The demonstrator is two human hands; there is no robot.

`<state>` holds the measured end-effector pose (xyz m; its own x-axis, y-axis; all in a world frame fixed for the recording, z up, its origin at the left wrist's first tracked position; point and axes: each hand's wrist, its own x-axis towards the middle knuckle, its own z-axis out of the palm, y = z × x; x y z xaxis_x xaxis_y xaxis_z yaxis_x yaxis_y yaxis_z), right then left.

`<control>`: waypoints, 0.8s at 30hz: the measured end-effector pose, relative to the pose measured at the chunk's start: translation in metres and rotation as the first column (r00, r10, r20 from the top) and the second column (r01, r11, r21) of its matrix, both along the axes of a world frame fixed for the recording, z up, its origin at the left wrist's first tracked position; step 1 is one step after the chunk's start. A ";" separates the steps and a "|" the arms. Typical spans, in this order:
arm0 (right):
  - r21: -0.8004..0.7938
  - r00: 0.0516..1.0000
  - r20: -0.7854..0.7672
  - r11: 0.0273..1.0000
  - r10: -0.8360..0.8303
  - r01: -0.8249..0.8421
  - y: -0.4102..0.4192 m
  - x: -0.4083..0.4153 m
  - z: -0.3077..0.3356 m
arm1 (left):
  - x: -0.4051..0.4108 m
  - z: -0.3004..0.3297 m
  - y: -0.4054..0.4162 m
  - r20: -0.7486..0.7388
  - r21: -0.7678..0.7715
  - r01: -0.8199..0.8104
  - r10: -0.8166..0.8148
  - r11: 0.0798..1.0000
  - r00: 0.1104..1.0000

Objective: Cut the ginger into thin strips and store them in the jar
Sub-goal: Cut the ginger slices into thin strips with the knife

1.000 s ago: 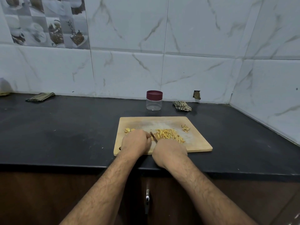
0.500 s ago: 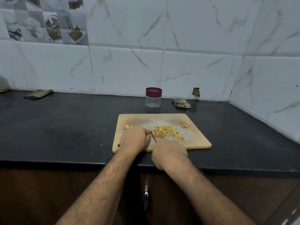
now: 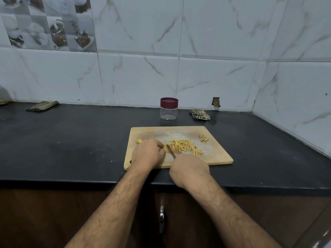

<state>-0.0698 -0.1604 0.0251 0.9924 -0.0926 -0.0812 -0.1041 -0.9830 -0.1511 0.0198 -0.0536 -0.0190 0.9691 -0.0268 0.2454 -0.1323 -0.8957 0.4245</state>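
left hand [image 3: 147, 154] fingers curled, pinning ginger piece [image 3: 166, 149] on cutting board [image 3: 215, 154]. right hand [image 3: 189, 167] grips knife [image 3: 171, 149], blade beside ginger strips [image 3: 186, 146]. lidded jar [image 3: 168, 108] behind board on bench [image 3: 71, 140].

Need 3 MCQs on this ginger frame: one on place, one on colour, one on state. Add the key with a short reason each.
1. Where does the jar stand?
A. on the cutting board
B. on the counter behind the cutting board
C. in the left hand

2. What colour is the jar's lid?
A. maroon
B. green
C. white

3. What state is the jar in?
A. open, half full
B. lying on its side
C. lidded, upright, with no ginger visible inside

Key: 1 B, the jar sits on the black counter near the wall, beyond the board. 2 A, the cap is dark red. 3 C, the lid is on and the ginger strips lie on the board.
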 end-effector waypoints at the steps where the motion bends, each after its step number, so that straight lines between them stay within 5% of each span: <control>1: 0.006 1.000 0.006 1.000 0.000 0.000 0.001 0.002 0.000 | 0.000 0.000 0.000 -0.001 0.006 0.003 -0.003 1.000 1.000; 24: -0.072 0.996 -0.086 0.997 -0.022 0.016 -0.001 -0.002 -0.010 | -0.001 -0.002 -0.001 0.048 0.083 0.027 -0.031 0.996 0.998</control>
<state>-0.0716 -0.1615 0.0151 0.9800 -0.1199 -0.1589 -0.1323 -0.9887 -0.0700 0.0193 -0.0545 -0.0214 0.9544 -0.0773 0.2884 -0.1780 -0.9229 0.3414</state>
